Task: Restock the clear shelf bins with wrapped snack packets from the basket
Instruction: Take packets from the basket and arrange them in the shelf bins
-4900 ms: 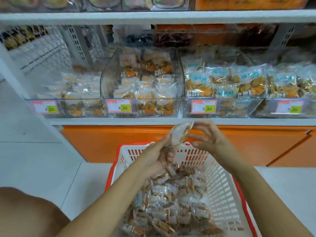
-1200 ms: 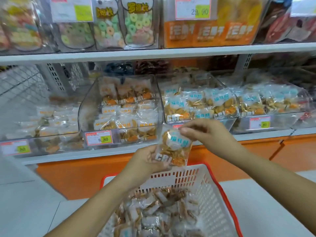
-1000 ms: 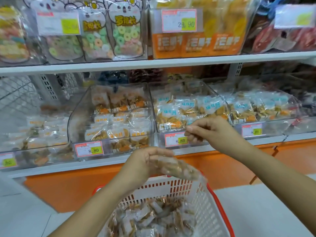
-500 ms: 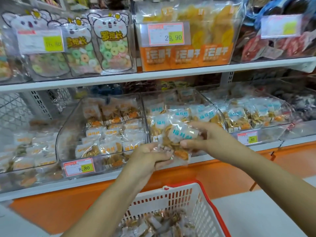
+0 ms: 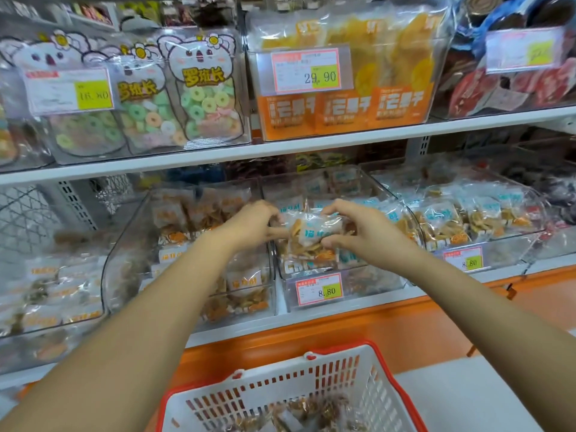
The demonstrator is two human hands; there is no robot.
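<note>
Snack packet (image 5: 311,233) is being pinched by L hand (image 5: 254,226) & R hand (image 5: 363,232) at centre bin (image 5: 364,283) mouth. Placing step is likely running; next move is requiring lowering in, then releasing both grips.

I face a white shelving unit. The upper shelf board (image 5: 311,148) crosses the whole view, and the lower shelf board (image 5: 311,310) sits beneath it. A perforated upright (image 5: 73,201) stands far left, with wire mesh (image 5: 21,219) just beside it. An orange base panel (image 5: 405,332) runs under the lower board. Pale floor (image 5: 483,397) near right. Lighting is bright and even.
</note>
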